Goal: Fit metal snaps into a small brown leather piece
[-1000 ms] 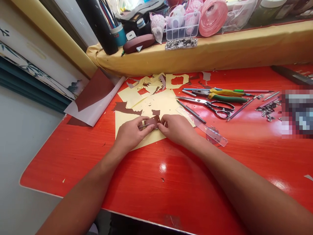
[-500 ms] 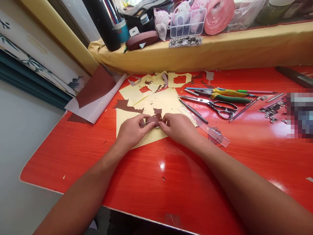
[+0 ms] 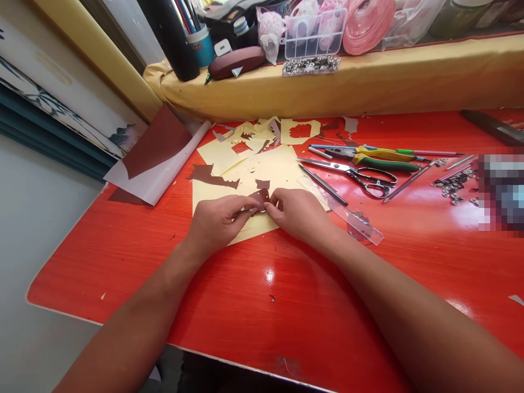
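Many metal bits (image 3: 311, 65) in a clear box (image 3: 293, 42)

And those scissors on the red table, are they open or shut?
Shut, as far as I can see: the scissors lie on the red table with blades together, narrowing to one point.

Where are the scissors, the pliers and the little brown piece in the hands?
Scissors (image 3: 350, 171): head view, near the pivot.
Pliers (image 3: 371, 154): head view, on the yellow handle.
Brown piece (image 3: 260, 198): head view, on its uncovered middle.
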Demonstrator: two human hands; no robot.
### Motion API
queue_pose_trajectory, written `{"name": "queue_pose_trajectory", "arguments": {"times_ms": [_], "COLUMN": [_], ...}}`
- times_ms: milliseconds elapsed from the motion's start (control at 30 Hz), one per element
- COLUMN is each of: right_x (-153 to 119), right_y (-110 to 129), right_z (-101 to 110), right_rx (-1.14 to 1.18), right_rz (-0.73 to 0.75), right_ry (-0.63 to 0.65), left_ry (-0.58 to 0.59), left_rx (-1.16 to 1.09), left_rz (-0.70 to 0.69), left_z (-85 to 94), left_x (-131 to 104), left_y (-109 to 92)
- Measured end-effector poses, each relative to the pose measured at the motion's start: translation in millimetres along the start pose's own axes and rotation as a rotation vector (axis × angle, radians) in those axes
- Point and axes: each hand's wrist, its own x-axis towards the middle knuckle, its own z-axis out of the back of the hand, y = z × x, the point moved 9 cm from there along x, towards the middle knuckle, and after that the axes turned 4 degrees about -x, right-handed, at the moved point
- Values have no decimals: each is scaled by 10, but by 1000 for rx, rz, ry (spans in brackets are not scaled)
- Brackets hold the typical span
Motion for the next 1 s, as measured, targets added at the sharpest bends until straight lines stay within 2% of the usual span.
{"name": "queue_pose_trajectory", "arguments": {"times_ms": [100, 267, 1000], "right_x": [0, 0, 1], "right_y": [-11, -10, -9], "right_z": [-6, -2, -8], "right_rx": [-2, 13, -11], "right_rz": [-5, -11, -1], "right_ry": [0, 1, -13], "left_ry": [29, -3, 21], "left_rx": [141, 294, 277], "left_rz": [-177, -288, -303], "left_z": [-42, -67, -136], "left_x": [-30, -50, -45], "left_y": [-116, -163, -179]}}
